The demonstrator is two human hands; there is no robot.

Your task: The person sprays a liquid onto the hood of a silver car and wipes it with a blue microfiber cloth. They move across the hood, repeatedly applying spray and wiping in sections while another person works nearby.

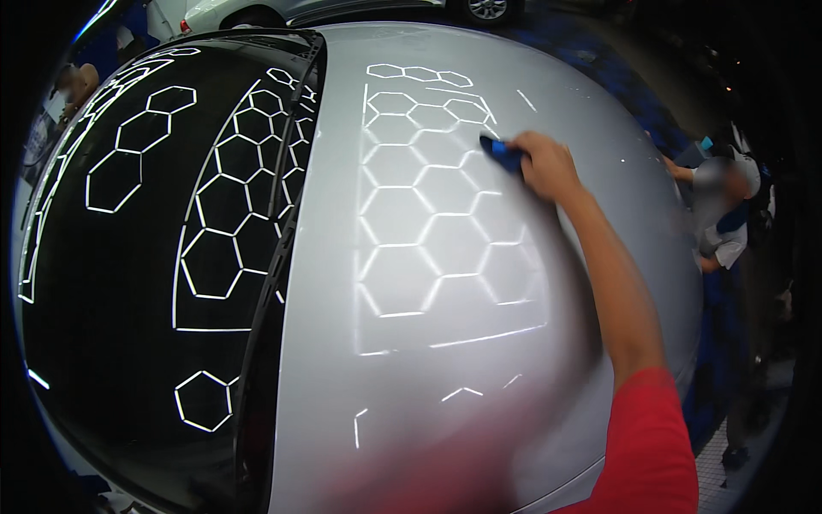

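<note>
My right hand point(546, 166) reaches out over the silver car hood point(411, 394), its bare forearm and red sleeve coming up from the lower right. Between its fingers is a small blue applicator pad point(502, 154) with a dark front edge, held against or just over the paint; contact cannot be told for certain. Bright hexagonal light reflections lie across the hood just left of the pad. My left hand is out of the picture.
Left of the hood is the dark windshield point(128, 265), with a black wiper point(282, 171) along its base. One person point(728, 206) stands by the hood's right side, another point(81, 84) at the far left. Behind, another silver car point(360, 10) is parked.
</note>
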